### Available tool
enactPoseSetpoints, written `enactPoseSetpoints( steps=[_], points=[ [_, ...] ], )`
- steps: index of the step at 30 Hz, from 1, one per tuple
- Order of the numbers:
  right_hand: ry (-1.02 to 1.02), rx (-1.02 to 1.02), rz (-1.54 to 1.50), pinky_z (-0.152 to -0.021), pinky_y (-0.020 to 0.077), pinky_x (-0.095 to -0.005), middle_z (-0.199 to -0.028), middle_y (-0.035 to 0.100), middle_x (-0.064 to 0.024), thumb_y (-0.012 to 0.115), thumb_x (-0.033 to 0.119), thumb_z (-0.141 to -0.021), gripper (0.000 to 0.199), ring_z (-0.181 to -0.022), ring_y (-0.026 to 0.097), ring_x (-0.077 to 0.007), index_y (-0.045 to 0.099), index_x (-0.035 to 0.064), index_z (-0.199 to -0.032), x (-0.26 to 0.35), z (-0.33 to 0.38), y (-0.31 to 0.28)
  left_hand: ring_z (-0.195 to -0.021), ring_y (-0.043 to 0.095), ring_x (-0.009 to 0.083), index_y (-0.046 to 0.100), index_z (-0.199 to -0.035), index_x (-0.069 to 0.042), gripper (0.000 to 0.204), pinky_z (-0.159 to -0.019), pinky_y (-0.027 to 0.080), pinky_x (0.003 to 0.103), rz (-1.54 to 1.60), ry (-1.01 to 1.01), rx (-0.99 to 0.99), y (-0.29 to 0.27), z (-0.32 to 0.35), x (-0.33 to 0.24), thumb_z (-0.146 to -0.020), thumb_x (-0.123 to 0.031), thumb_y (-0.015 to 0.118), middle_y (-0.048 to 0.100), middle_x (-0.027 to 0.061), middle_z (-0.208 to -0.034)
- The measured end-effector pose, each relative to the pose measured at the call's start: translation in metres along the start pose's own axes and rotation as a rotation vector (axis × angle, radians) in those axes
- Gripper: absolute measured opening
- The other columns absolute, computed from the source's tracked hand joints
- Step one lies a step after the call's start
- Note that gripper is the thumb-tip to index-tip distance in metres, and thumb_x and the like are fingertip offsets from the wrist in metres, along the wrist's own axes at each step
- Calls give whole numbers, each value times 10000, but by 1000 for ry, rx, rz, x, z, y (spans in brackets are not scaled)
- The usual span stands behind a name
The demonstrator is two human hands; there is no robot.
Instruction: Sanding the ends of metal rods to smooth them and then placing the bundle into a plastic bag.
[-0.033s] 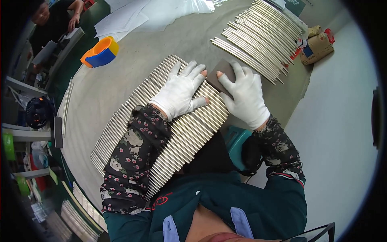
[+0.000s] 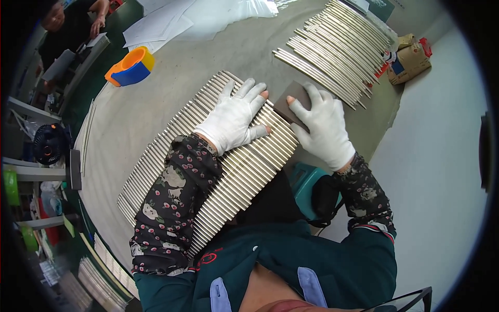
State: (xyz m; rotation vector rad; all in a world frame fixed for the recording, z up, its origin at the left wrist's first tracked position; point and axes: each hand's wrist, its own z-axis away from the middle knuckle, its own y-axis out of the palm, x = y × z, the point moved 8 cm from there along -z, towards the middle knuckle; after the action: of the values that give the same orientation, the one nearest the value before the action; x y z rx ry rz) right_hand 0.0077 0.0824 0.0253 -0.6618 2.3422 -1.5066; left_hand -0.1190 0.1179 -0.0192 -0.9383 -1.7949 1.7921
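A broad row of slim silvery metal rods [image 2: 249, 182] lies side by side on the grey table, running from near my body toward the middle. My left hand [image 2: 228, 120], in a white glove with bare thumb and fingertip, rests flat across the rods with its fingers spread. A flat dark brown-grey block [image 2: 297, 91] stands against the rods' upper right ends. My right hand [image 2: 328, 132], gloved the same way, grips this block, thumb on top and fingers over its far side. The block's underside is hidden.
Another batch of rods [image 2: 338, 49] lies at the far right, near a brown paper bag [image 2: 409, 62]. A blue and orange tape roll [image 2: 132, 67] and paper sheets [image 2: 158, 26] are at the far left. A person [image 2: 73, 31] sits beyond. A teal stool [image 2: 304, 190] stands below the table edge.
My right hand and the block have shifted slightly right and toward me. My left hand stays in place on the rods.
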Motion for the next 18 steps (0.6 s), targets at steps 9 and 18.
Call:
enactPoseSetpoints(
  steps=[9, 18],
  points=[
    [138, -48, -176, -795, 400, -391, -1222, 494, -180, 707, 220, -671, 466, -1008, 496, -315, 619, 126, -1119, -18, 30, -21, -1354, 253, 342, 381, -1336, 8, 788, -1110, 144, 519, -21, 12, 11, -2, -9, -8, -855, -614, 427, 334, 171, -1427],
    [48, -15, -240, -784, 418, -386, -1223, 486, -198, 714, 260, -675, 438, -976, 533, -319, 625, 128, -1083, 0, 38, -31, -1361, 251, 315, 411, -1320, -11, 549, -1110, 165, 507, -58, 0, -1, 5, -25, -13, -923, -390, 439, 341, 144, -1431]
  ],
)
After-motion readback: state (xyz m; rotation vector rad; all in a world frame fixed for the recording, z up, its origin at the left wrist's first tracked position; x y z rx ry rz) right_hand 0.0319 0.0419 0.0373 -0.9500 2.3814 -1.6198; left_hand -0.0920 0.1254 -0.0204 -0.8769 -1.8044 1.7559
